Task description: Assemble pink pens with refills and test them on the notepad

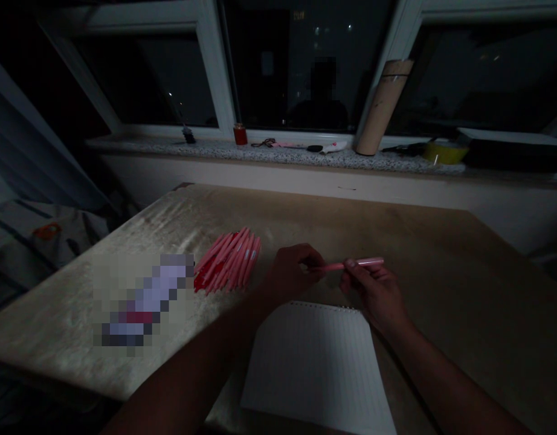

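Note:
Between my hands, a slim pink pen (371,262) lies nearly level above the table. My right hand (373,290) is closed around its thicker, shinier part, thumb on top. The fingers of my left hand (296,269) are pinched at the thin left end, and the tip there is hidden in shadow. Just below both hands lies a spiral notepad (319,362) with a lined page facing up. To the left of my left hand, a pile of similar pink pens (235,260) rests on something red that shows between them.
A blurred-out pale object (156,296) lies on the cloth-covered table (351,223) at left. On the granite sill (170,147) behind stand a red jar (240,134), a tall tan tube (382,109) leaning on the window frame, and a yellow tape roll (446,152).

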`<action>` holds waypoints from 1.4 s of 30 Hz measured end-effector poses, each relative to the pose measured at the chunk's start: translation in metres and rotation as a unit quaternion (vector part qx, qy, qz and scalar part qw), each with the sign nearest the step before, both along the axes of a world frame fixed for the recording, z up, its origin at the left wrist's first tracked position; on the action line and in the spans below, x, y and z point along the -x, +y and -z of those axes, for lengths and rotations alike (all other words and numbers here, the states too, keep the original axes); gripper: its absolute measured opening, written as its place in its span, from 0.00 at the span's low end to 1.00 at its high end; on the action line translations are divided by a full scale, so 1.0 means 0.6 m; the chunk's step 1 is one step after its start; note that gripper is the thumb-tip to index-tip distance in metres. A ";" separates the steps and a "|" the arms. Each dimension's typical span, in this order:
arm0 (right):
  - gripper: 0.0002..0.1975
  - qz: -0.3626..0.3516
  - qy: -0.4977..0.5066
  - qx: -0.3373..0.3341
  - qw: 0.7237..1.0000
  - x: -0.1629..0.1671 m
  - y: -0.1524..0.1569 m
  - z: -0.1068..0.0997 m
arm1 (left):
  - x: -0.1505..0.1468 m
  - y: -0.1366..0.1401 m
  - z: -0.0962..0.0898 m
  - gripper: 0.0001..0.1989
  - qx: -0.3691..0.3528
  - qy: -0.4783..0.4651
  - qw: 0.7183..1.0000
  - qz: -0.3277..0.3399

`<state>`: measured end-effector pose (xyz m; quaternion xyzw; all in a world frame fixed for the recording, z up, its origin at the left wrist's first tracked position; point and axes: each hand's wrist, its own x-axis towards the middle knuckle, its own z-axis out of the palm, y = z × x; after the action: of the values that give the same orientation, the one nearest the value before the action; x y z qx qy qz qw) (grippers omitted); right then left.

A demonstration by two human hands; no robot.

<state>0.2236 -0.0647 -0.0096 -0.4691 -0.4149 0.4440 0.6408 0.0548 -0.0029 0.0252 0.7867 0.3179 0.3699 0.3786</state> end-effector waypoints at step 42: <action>0.06 0.068 0.106 -0.069 0.990 0.003 0.002 -0.006 | 0.027 0.022 -0.008 0.06 -0.141 0.160 0.976 0.048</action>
<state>0.2219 -0.0633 -0.0063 -0.4007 -0.3415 0.4171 0.7408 0.0388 0.0104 0.0301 0.8954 0.2806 0.2621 0.2253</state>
